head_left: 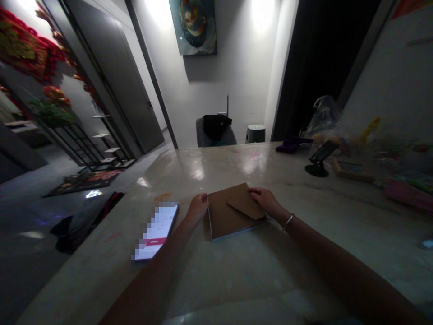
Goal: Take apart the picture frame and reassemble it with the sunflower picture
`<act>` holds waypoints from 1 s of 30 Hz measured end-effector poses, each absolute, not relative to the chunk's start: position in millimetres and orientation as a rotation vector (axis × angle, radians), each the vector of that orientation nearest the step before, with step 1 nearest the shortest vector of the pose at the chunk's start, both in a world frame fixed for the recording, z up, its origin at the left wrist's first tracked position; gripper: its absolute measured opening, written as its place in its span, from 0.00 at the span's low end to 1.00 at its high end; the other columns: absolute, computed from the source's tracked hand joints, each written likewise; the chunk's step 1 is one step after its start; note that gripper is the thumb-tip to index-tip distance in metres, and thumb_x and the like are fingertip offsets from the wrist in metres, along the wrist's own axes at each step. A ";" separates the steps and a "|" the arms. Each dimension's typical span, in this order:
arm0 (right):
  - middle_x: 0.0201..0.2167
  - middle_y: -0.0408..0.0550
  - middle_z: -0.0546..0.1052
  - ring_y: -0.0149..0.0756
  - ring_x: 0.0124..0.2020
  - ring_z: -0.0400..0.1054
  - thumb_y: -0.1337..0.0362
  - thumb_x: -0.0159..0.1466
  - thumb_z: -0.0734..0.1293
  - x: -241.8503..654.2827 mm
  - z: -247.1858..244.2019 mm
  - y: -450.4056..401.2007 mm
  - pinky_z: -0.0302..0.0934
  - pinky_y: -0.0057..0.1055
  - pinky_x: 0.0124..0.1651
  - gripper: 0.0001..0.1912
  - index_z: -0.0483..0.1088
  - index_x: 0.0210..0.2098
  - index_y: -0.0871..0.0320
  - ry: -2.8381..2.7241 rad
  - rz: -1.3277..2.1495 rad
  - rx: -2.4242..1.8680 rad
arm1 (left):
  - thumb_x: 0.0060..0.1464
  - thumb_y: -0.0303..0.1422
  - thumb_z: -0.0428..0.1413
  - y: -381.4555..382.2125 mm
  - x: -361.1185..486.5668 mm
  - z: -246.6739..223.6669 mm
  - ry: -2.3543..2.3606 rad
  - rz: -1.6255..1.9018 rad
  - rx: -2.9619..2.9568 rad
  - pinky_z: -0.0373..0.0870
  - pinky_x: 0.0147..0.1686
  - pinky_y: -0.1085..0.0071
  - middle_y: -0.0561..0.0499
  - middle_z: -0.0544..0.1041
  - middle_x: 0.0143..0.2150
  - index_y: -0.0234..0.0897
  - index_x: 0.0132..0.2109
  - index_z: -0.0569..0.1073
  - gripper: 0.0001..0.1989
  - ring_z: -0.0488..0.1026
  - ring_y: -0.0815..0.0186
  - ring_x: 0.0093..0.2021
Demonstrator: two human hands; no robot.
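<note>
1. The left hand (198, 209) is curled up a bit and touches the left side of a flat brown book (219, 220). Its fingers are hidden, so I cannot tell if it grips the book.
2. The right hand (265, 201) lies loose on a smaller brown flap (244, 202) on top of the book. Its fingers (253, 192) are soft, not in a fist, and rest near the flap's edge.
3. The book lies flat in the middle of a shiny stone table (189, 282), right in front of the person.
4. Having one hand on each side is a good way to hold the book still, since the table looks slippery.
5. A phone (154, 231) with a blurred screen lies just left of the left hand.
6. A silver bracelet (288, 221) sits on the right wrist.
7. Farther off on the table are a black phone stand (318, 161) and a pink packet (407, 194).
</note>
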State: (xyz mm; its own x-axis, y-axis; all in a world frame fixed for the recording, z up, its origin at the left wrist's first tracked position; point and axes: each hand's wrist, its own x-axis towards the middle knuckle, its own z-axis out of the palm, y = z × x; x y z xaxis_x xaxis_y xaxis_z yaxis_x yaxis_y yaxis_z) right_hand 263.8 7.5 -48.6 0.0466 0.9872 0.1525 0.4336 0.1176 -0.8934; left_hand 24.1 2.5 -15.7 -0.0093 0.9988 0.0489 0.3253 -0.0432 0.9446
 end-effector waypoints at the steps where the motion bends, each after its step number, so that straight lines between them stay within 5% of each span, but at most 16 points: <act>1: 0.41 0.48 0.76 0.36 0.41 0.70 0.68 0.55 0.60 263.9 -49.4 7.9 0.62 0.35 0.47 0.16 0.72 0.41 0.59 -1.518 0.796 -1.450 | 0.35 0.21 0.50 2.6 24.4 -15.5 1.443 1.079 1.483 0.67 0.42 0.66 0.47 0.79 0.35 0.33 0.32 0.75 0.14 0.74 0.62 0.36; 18: 0.40 0.48 0.77 0.37 0.38 0.71 0.65 0.56 0.61 269.6 -40.4 4.9 0.64 0.33 0.42 0.18 0.71 0.45 0.61 -1.480 0.958 -1.414 | 0.32 0.18 0.49 5.2 20.8 -17.9 1.341 0.924 1.782 0.68 0.42 0.65 0.47 0.79 0.35 0.36 0.33 0.76 0.19 0.73 0.59 0.39; 30: 0.43 0.50 0.75 0.35 0.42 0.70 0.68 0.58 0.60 266.4 -41.5 4.7 0.61 0.30 0.47 0.15 0.71 0.43 0.60 -1.721 0.589 -1.534 | 0.39 0.19 0.48 6.4 16.9 -13.7 1.370 0.648 1.969 0.64 0.48 0.66 0.46 0.75 0.45 0.34 0.46 0.72 0.23 0.69 0.60 0.47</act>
